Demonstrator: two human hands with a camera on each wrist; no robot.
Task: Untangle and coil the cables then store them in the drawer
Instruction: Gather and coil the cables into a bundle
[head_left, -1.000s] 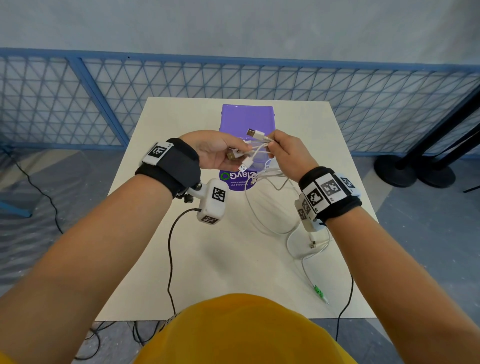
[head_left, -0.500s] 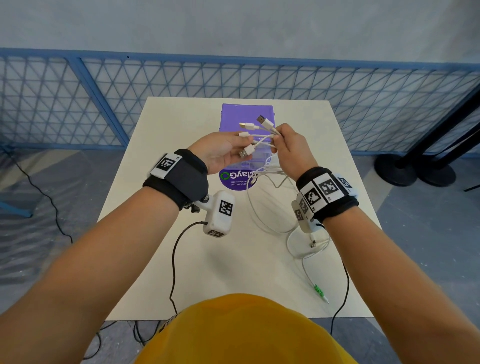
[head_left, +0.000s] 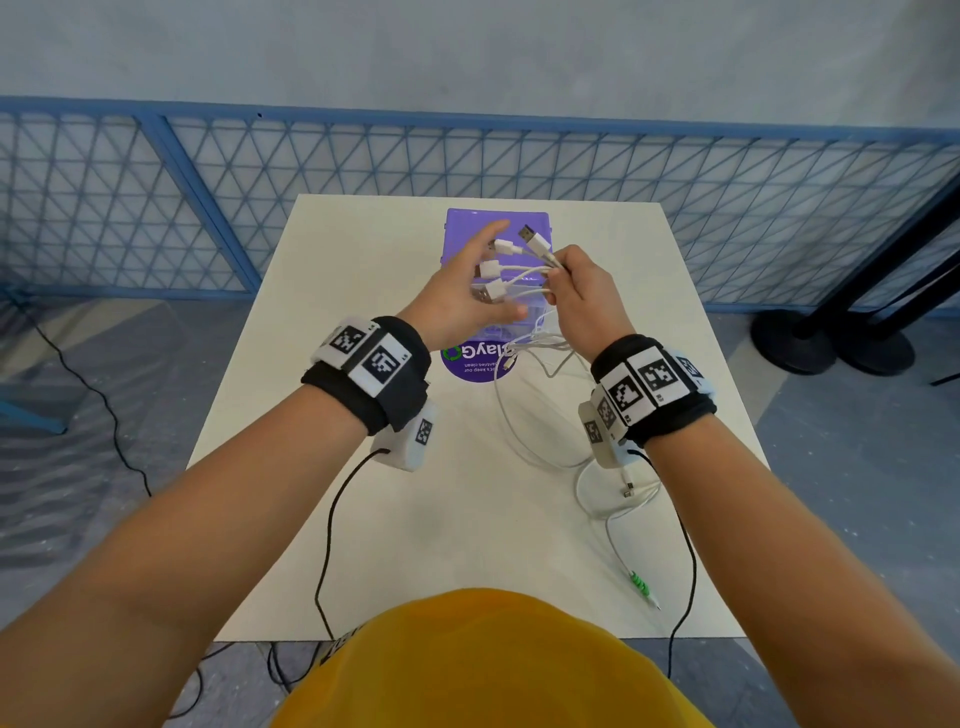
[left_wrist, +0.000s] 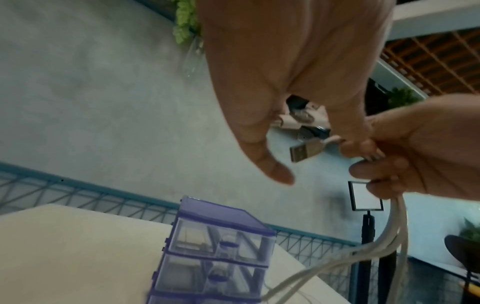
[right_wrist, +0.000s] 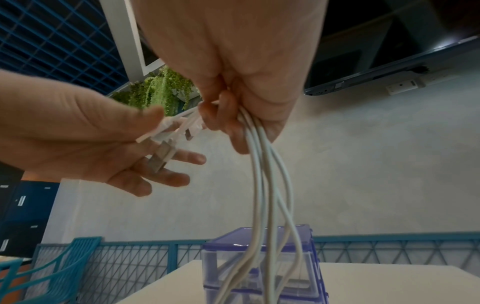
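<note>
My right hand (head_left: 563, 275) grips a bundle of white cables (head_left: 524, 270) above the purple drawer unit (head_left: 496, 223). Several USB plugs (head_left: 535, 240) fan out leftward from its fist. My left hand (head_left: 483, 275) is spread open around those plugs, fingers straight, holding none. In the left wrist view a bare USB plug (left_wrist: 303, 152) sticks out of the right hand (left_wrist: 376, 160) near my left thumb. In the right wrist view the cables (right_wrist: 262, 174) hang from the right hand (right_wrist: 226, 121) down in front of the drawer unit (right_wrist: 226, 244), and plugs (right_wrist: 161, 158) lie against the left hand's fingers (right_wrist: 166, 179).
Cable loops (head_left: 540, 415) trail onto the cream table (head_left: 415, 519) at the right, ending in a green-tipped plug (head_left: 641, 587). A round purple sticker (head_left: 478, 364) lies before the drawers. Black wrist-camera leads (head_left: 327, 545) run off the front edge. A blue mesh fence (head_left: 208, 208) stands behind.
My left hand has let go of the plugs and spread open. Both hands have risen and moved farther out over the drawer unit; the plugs now fan out from the right fist.
</note>
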